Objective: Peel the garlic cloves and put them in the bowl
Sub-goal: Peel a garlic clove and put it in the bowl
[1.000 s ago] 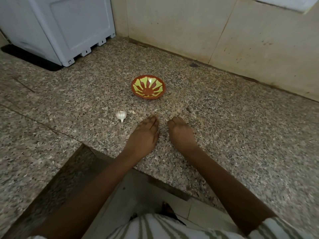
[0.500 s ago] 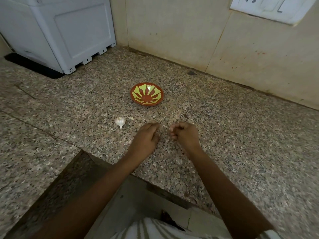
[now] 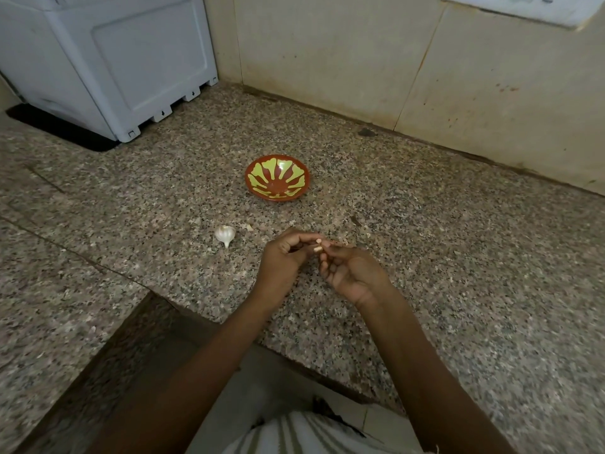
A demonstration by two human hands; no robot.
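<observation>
A small garlic clove (image 3: 317,245) is pinched between the fingertips of my left hand (image 3: 283,260) and my right hand (image 3: 352,273), just above the granite counter. Both hands have curled fingers that meet at the clove. A whole white garlic bulb (image 3: 225,234) lies on the counter to the left of my left hand. The red bowl (image 3: 277,177) with a yellow-green pattern sits further back, beyond my hands, and looks empty. A small pale scrap (image 3: 249,227) lies on the counter between the bulb and the bowl.
A white appliance (image 3: 108,60) stands on a dark mat at the back left. A beige tiled wall (image 3: 393,60) runs along the back. The speckled granite counter (image 3: 458,257) has its front edge near my forearms, with a lower step at the left.
My hands were flat on the counter, then lifted and curled. They now meet and hold a small clove between their fingertips. The bowl and bulb have not moved.
</observation>
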